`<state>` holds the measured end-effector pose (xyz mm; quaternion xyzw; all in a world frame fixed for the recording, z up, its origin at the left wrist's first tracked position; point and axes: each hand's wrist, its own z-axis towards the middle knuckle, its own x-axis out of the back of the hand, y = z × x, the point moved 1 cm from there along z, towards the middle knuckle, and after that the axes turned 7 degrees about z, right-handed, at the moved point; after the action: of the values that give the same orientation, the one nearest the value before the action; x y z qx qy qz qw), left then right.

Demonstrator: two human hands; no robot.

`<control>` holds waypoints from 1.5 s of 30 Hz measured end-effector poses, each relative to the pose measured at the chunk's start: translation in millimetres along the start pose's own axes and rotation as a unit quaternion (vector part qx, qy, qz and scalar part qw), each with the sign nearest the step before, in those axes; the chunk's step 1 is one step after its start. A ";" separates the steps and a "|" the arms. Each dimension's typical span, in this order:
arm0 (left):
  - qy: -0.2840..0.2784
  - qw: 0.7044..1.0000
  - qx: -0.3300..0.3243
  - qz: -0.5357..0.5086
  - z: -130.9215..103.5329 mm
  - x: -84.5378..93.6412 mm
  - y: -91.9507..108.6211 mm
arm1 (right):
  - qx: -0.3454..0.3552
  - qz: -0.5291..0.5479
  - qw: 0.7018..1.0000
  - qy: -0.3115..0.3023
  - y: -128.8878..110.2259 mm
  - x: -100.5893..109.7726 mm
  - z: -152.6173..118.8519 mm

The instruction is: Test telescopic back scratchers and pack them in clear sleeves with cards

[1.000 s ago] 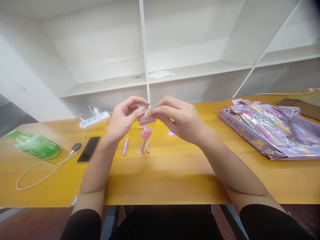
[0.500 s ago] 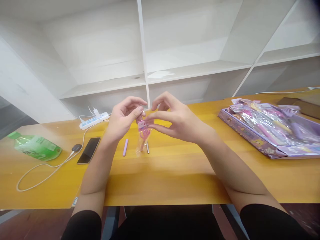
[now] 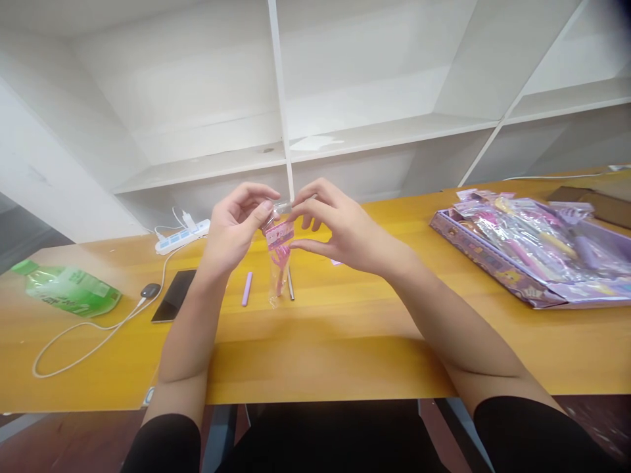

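Upright between my hands is a clear plastic packet (image 3: 277, 266) with a pink and white printed card and a pink item inside; the item's upper end has finger-like prongs. My left hand (image 3: 238, 223) pinches the packet's upper left edge between thumb and fingers. At its right edge is my right hand (image 3: 332, 226), thumb and fingers apart, fingertips close to or touching the plastic. Below on the table lie a short purple stick (image 3: 247, 289) and a thin silver rod (image 3: 290, 284), partly behind the packet. A small pale purple piece (image 3: 336, 263) shows under my right hand.
To the right, a purple printed box (image 3: 486, 263) holds several similar packets (image 3: 527, 233). On the left are a green bottle (image 3: 71, 289), a black phone (image 3: 175, 297), a white cable (image 3: 106, 335) and a power strip (image 3: 182, 238). White shelving (image 3: 365, 141) stands behind the table.
The packet's card now faces me more fully, and its clear top shows between my hands. My right hand has shifted slightly left; the small pale purple piece has come into view.
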<state>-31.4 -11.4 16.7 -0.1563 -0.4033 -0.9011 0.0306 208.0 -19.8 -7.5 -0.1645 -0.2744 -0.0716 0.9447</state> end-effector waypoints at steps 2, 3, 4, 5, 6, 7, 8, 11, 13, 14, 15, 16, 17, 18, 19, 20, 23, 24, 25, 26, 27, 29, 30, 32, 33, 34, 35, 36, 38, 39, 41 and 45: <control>0.002 1.000 0.005 0.005 -0.3 -0.2 1.5 | 0.005 -0.006 1.000 0.000 -0.1 -1.3 0.0; 0.003 1.000 0.008 0.008 -0.4 -0.3 2.1 | 0.008 -0.010 1.000 0.003 0.0 -1.7 0.1; 0.003 1.000 0.009 0.011 -0.5 -0.4 2.4 | 0.009 -0.014 1.000 0.008 0.2 -2.0 0.2; 0.001 1.000 0.010 0.012 -0.6 -0.4 2.7 | 0.010 -0.017 1.000 0.015 0.4 -2.2 0.4; -0.001 1.000 0.010 0.012 -0.7 -0.4 2.8 | 0.010 -0.019 1.000 0.022 0.5 -2.3 0.5; -0.003 1.000 0.010 0.012 -0.7 -0.3 2.8 | 0.010 -0.021 0.999 0.026 0.6 -2.5 0.7; -0.005 1.000 0.009 0.013 -0.7 -0.2 2.7 | 0.009 -0.022 0.999 0.026 0.5 -2.6 0.9; -0.008 1.000 0.009 0.019 -0.7 -0.3 2.8 | 0.002 -0.018 1.000 0.016 -0.3 -3.7 1.8; -0.010 1.000 0.007 0.024 -0.8 -0.9 3.0 | -0.004 -0.007 1.000 0.014 -0.8 -4.7 2.3; -0.012 1.000 0.004 0.027 -0.8 -1.3 3.1 | -0.004 0.000 1.000 0.014 -0.8 -5.3 2.5; -0.015 0.999 0.002 0.030 -0.9 -1.5 3.1 | -0.002 0.007 1.000 0.015 -0.6 -6.0 2.6; -0.019 0.999 0.002 0.033 -0.9 -1.4 2.8 | 0.002 0.013 1.000 0.016 -0.3 -6.7 2.7; -0.023 0.999 0.003 0.036 -0.9 -0.7 2.3 | 0.005 0.018 1.000 0.019 0.3 -7.5 2.6; -0.028 0.999 0.007 0.039 -0.7 0.5 1.6 | 0.005 0.025 0.999 0.024 1.2 -8.4 2.5; -0.036 0.998 0.011 0.042 -0.4 2.5 0.6 | -0.003 0.035 0.999 0.028 2.5 -9.3 2.3; -0.050 0.998 0.013 0.044 0.1 5.0 -0.5 | -0.018 0.050 0.998 0.033 4.2 -10.2 2.0; -0.144 0.988 0.014 0.063 2.0 12.7 -3.4 | -0.064 0.110 0.991 0.046 10.6 -13.0 1.4; -0.179 0.980 0.021 0.082 2.7 14.4 -4.2 | -0.068 0.125 0.989 0.048 12.9 -13.7 1.4; -0.208 0.972 0.033 0.107 3.3 15.3 -4.9 | -0.064 0.131 0.988 0.050 15.1 -14.3 1.5; -0.228 0.963 0.048 0.134 3.9 15.3 -5.6 | -0.055 0.127 0.989 0.054 17.2 -14.7 1.7; -0.239 0.956 0.060 0.159 4.4 14.4 -6.4 | -0.042 0.114 0.991 0.059 19.3 -15.0 1.9; -0.240 0.950 0.070 0.187 5.5 11.0 -8.4 | -0.018 0.074 0.995 0.071 23.4 -15.3 2.5; -0.236 0.951 0.068 0.190 5.9 9.0 -9.7 | -0.007 0.052 0.996 0.075 25.4 -15.5 2.8; -0.225 0.954 0.068 0.186 6.7 6.1 -13.2 | 0.016 0.012 0.997 0.078 29.3 -16.1 3.1; -0.221 0.956 0.070 0.181 7.0 5.3 -15.1 | 0.027 -0.003 0.997 0.077 31.2 -16.5 3.2; -0.219 0.957 0.073 0.174 7.1 5.0 -16.8 | 0.038 -0.015 0.996 0.074 32.8 -16.9 3.2; -0.217 0.959 0.075 0.168 7.3 5.1 -18.2 | 0.048 -0.021 0.996 0.070 34.3 -17.3 3.1; -0.215 0.960 0.078 0.163 7.4 5.4 -19.3 | 0.055 -0.022 0.996 0.064 35.5 -17.6 2.9; -0.211 0.961 0.081 0.160 7.8 6.1 -21.0 | 0.065 -0.014 0.997 0.049 37.3 -17.9 2.3; -0.209 0.961 0.083 0.159 8.0 6.4 -21.7 | 0.069 -0.011 0.997 0.042 38.0 -17.8 1.9; -0.208 0.962 0.083 0.156 8.8 6.5 -22.8 | 0.073 -0.010 0.997 0.033 39.3 -16.8 0.9; -0.216 0.959 0.073 0.167 10.7 6.1 -23.2 | 0.058 -0.002 0.998 0.013 42.3 -13.2 -1.0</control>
<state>-38.7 12.5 8.6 -0.4093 -0.4333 -0.7962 0.1040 207.0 20.0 -26.9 -0.1078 -0.2660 -0.0592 0.9561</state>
